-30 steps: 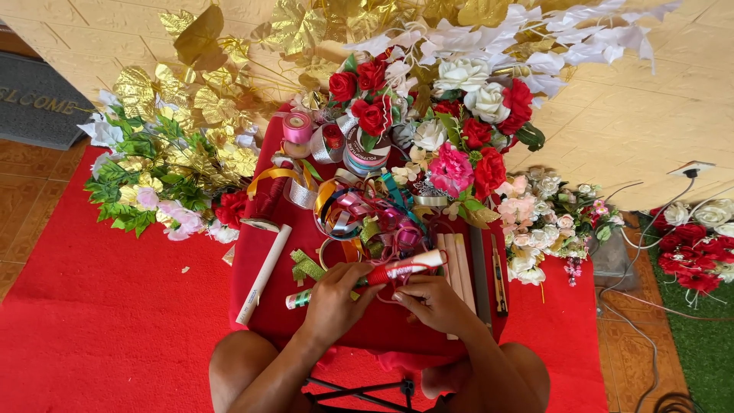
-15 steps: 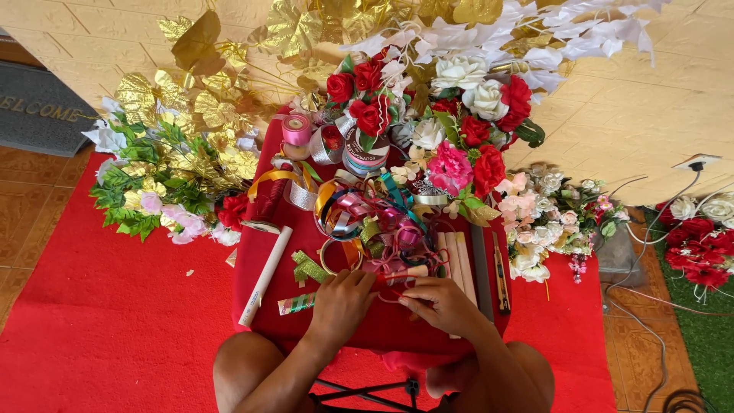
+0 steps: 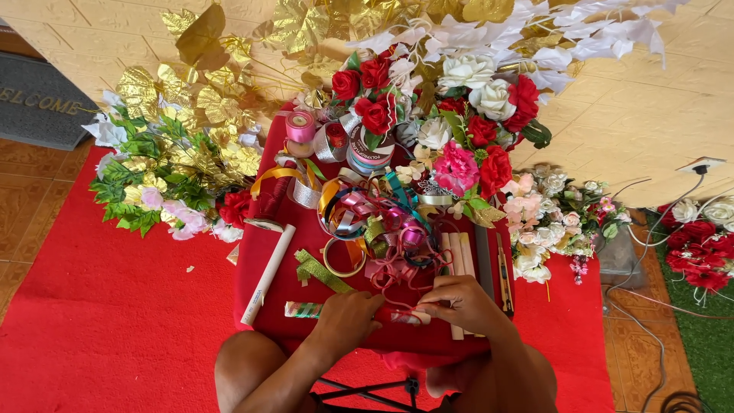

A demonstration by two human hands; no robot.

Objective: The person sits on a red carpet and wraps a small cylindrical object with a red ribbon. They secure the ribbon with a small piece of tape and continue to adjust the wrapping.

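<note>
My left hand (image 3: 348, 320) rests closed over a short stick wrapped in green glitter ribbon (image 3: 304, 310) at the front edge of the red-covered table (image 3: 264, 222). My right hand (image 3: 459, 304) pinches a thin red ribbon (image 3: 399, 297) close to the stick's right end. The ribbon loops up into a tangle of coloured ribbons (image 3: 382, 222) just beyond my fingers. My bare knees show below the table edge.
A white paper tube (image 3: 267, 274) lies at the table's left, with wooden sticks (image 3: 457, 256) and a thin tool (image 3: 503, 271) at the right. Ribbon spools (image 3: 300, 126) and red, white and pink artificial flowers (image 3: 459, 122) crowd the back. Gold and green foliage (image 3: 176, 153) lies left; cables (image 3: 657, 229) run right.
Both hands have drawn back from the ribbon tangle to the table's front edge. The red and white piece held earlier has come down with them.
</note>
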